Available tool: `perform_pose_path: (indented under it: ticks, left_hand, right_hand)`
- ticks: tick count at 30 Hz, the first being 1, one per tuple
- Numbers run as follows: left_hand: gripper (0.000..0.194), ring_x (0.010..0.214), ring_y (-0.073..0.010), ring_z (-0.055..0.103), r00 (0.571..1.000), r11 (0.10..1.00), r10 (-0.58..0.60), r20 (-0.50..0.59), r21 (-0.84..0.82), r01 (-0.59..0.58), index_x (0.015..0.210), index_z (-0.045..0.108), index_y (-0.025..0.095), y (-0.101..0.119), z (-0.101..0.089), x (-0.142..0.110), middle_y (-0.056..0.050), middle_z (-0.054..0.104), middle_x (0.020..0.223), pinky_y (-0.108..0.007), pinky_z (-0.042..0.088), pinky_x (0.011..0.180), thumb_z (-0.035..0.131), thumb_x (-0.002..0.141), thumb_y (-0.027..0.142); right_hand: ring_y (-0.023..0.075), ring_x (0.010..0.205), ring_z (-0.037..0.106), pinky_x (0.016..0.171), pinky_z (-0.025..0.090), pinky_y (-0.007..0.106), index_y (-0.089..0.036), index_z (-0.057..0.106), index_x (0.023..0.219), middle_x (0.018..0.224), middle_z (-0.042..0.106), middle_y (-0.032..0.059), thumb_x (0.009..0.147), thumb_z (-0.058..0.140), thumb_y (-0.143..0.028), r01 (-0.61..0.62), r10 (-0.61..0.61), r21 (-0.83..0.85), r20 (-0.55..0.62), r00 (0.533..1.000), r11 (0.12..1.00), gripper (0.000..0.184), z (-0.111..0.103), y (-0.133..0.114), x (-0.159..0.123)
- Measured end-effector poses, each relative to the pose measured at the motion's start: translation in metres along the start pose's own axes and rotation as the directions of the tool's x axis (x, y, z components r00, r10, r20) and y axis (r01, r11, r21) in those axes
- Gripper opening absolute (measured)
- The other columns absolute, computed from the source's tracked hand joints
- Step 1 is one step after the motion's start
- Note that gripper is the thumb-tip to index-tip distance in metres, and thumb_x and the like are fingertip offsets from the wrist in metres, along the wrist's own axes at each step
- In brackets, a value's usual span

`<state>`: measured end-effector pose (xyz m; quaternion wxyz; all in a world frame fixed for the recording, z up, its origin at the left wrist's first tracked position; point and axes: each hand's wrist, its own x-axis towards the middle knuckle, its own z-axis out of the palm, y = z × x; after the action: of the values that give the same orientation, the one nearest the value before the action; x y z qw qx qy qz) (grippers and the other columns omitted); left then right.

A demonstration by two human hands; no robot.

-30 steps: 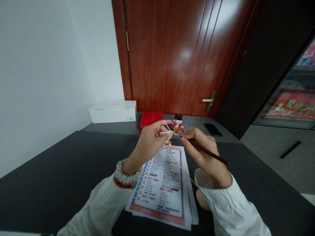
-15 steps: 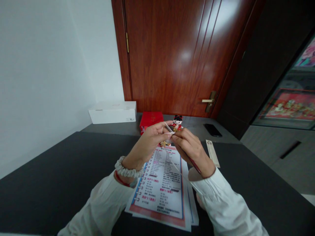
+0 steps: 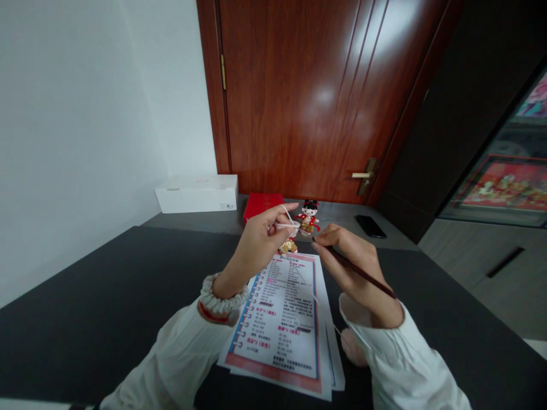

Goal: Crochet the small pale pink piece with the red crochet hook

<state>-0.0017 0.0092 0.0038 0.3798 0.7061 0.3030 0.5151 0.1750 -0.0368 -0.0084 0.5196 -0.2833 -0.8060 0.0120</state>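
Note:
My left hand (image 3: 258, 242) is closed on pale yarn (image 3: 287, 215), which loops over its raised index finger and is pinched near the thumb. My right hand (image 3: 356, 267) grips a crochet hook (image 3: 367, 277) with a dark handle, its tip end pointing toward the yarn. A small gap lies between the two hands. From the left hand a thin strand runs down over printed sheets (image 3: 282, 347) to a pale yarn ball (image 3: 354, 346) by my right sleeve. Any small stitched piece at the left fingertips is too small to make out.
A crocheted doll (image 3: 309, 217) stands behind the hands, and a second figure (image 3: 289, 245) is partly hidden by my left hand. Further back are a red box (image 3: 262, 204), a white box (image 3: 196, 195) and a phone (image 3: 370, 226). A wooden door (image 3: 294, 102) closes off the far side.
My right hand has moved right and toward me, away from the left hand, so the hook's handle shows more. The left index finger has straightened. The right hand now covers the beige strip.

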Motion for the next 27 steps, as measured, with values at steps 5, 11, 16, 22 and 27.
perform_pose_path:
  ticks: [5,11,16,22,27]
  left_hand:
    - [0.027,0.070,-0.0128,0.058,0.998,0.999,0.005,0.057,-0.047,-0.003,0.106,0.066,0.015,-0.004,0.001,-0.007,0.000,0.060,0.073,-0.026,0.048,0.067,0.062,0.079,0.016]
    - [0.048,0.067,-0.0107,0.057,0.988,0.956,-0.090,0.129,-0.268,0.122,0.122,0.058,0.014,-0.001,0.007,-0.009,0.003,0.059,0.071,-0.025,0.046,0.068,0.067,0.076,0.017]
    - [0.053,0.066,-0.0094,0.056,0.983,0.892,-0.164,0.083,-0.413,0.184,0.127,0.053,0.013,0.004,0.015,0.000,0.003,0.060,0.071,-0.023,0.042,0.065,0.068,0.077,0.018]
    - [0.049,0.065,-0.0080,0.054,0.966,0.809,-0.223,0.131,-0.528,0.258,0.120,0.058,0.012,0.010,0.013,-0.001,0.003,0.058,0.069,-0.022,0.041,0.065,0.069,0.073,0.012]
    - [0.050,0.077,-0.0138,0.061,0.925,0.761,-0.233,0.301,-0.536,0.366,0.121,0.060,0.014,0.003,-0.001,-0.003,-0.004,0.065,0.085,-0.027,0.046,0.073,0.068,0.072,0.011]
  right_hand:
    - [0.0099,0.057,0.051,0.052,0.039,0.023,-0.020,0.056,0.075,0.064,0.057,-0.0038,0.084,0.063,-0.018,-0.265,0.316,0.456,-0.037,0.948,0.849,0.012,0.000,0.020,-0.006]
    - [0.0099,0.046,0.049,0.046,0.039,0.023,-0.020,0.050,0.073,0.054,0.054,-0.0063,0.083,0.062,-0.027,-0.265,0.372,0.751,0.029,0.928,0.604,0.017,0.023,0.030,0.000]
    - [0.0139,0.070,0.057,0.065,0.047,0.029,-0.021,0.055,0.086,0.077,0.061,0.0009,0.090,0.055,-0.018,-0.080,0.102,0.152,-0.143,0.984,0.985,0.005,0.028,0.022,0.003]
    - [0.0188,0.078,0.056,0.067,0.046,0.034,-0.023,0.056,0.096,0.086,0.063,0.0061,0.088,0.053,-0.008,0.211,-0.240,-0.208,-0.122,0.963,0.955,0.016,0.031,0.030,-0.006]
    - [0.0153,0.075,0.060,0.066,0.049,0.031,-0.024,0.055,0.090,0.080,0.063,0.0004,0.089,0.057,-0.017,0.066,-0.023,0.278,-0.157,0.987,0.958,0.007,0.024,0.027,-0.005]
